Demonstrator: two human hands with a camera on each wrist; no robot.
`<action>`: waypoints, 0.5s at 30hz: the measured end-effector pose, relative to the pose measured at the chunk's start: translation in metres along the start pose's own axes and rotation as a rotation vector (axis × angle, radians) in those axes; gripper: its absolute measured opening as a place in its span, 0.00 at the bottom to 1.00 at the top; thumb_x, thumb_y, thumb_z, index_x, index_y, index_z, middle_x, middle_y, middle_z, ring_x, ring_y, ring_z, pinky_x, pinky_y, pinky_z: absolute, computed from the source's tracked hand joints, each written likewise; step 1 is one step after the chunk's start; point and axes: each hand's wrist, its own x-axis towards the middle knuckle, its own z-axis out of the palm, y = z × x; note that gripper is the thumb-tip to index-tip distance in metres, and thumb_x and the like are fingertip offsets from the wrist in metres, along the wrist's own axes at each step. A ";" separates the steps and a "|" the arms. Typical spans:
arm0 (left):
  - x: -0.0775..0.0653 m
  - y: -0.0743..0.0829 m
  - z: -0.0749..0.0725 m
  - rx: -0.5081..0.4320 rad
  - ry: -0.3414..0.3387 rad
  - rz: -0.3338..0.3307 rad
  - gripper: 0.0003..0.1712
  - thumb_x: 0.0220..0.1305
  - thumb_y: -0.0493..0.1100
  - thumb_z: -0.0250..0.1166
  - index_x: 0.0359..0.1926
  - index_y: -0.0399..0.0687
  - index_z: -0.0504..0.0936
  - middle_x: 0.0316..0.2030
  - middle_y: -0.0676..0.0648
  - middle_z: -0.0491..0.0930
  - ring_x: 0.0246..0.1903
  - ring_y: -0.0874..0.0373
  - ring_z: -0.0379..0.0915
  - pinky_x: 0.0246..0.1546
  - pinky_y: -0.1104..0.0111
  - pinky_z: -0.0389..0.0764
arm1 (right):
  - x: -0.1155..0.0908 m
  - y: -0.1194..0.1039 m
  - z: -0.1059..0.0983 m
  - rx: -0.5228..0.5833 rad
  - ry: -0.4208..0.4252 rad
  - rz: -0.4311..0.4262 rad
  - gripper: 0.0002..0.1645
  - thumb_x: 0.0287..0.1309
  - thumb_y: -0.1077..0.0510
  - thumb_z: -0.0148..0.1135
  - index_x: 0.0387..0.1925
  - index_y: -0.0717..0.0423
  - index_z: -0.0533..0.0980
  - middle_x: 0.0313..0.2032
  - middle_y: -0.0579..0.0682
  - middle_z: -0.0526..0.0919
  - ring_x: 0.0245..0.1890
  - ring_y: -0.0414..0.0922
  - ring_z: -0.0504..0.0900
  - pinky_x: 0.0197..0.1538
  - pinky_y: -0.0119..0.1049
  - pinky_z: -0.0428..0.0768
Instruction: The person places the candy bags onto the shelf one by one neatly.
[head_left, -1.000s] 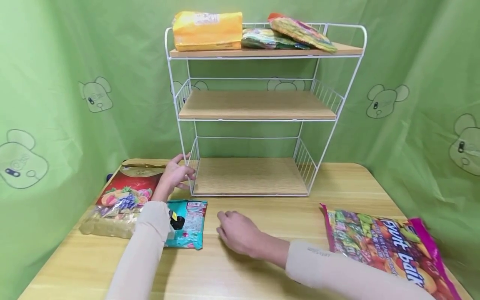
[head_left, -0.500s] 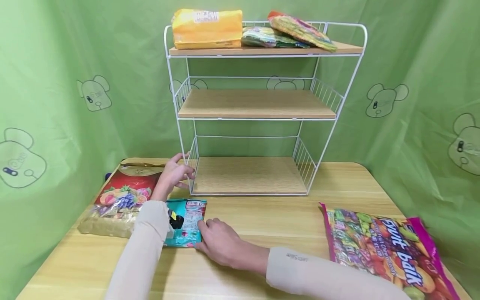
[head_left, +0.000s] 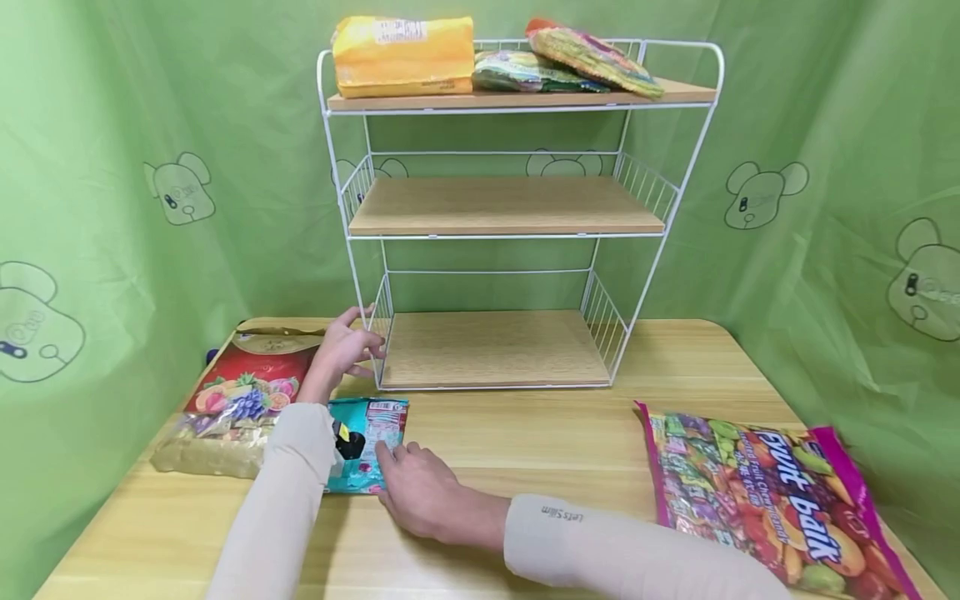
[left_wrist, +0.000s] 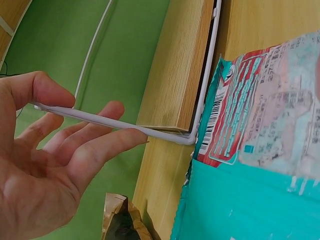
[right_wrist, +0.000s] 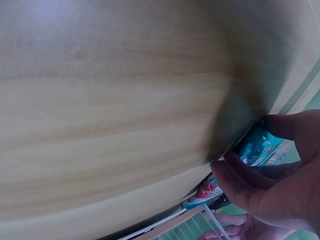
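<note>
A white wire rack [head_left: 502,379] with wooden shelves stands at the back of the table. My left hand [head_left: 341,354] holds the wire post at its lower left side; in the left wrist view, thumb and fingers lie around the white wire [left_wrist: 107,121]. A teal snack bag [head_left: 386,421] lies flat in front of the rack's left corner, partly behind the left sleeve. My right hand [head_left: 423,496] grips the bag's near right side, index finger on top. In the right wrist view, the bag [right_wrist: 260,145] shows between thumb and fingers.
A red and gold fruit candy bag [head_left: 258,371] lies on the left, beside the left forearm. A pink-edged fruit candy bag [head_left: 765,492] lies on the right. The top shelf bears a yellow pack [head_left: 405,58], a green bag [head_left: 517,73] and a leaning multicoloured bag [head_left: 596,60].
My right hand has moved left across the table onto the teal bag and taken hold of its edge. The left hand stays on the rack. The view has shifted slightly.
</note>
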 end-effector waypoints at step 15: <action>-0.001 0.002 0.003 -0.027 0.011 -0.006 0.43 0.60 0.32 0.60 0.76 0.59 0.63 0.57 0.27 0.77 0.55 0.33 0.78 0.46 0.42 0.87 | -0.016 0.018 -0.006 -0.003 -0.026 0.030 0.36 0.69 0.43 0.59 0.68 0.63 0.70 0.55 0.56 0.84 0.50 0.50 0.84 0.56 0.38 0.85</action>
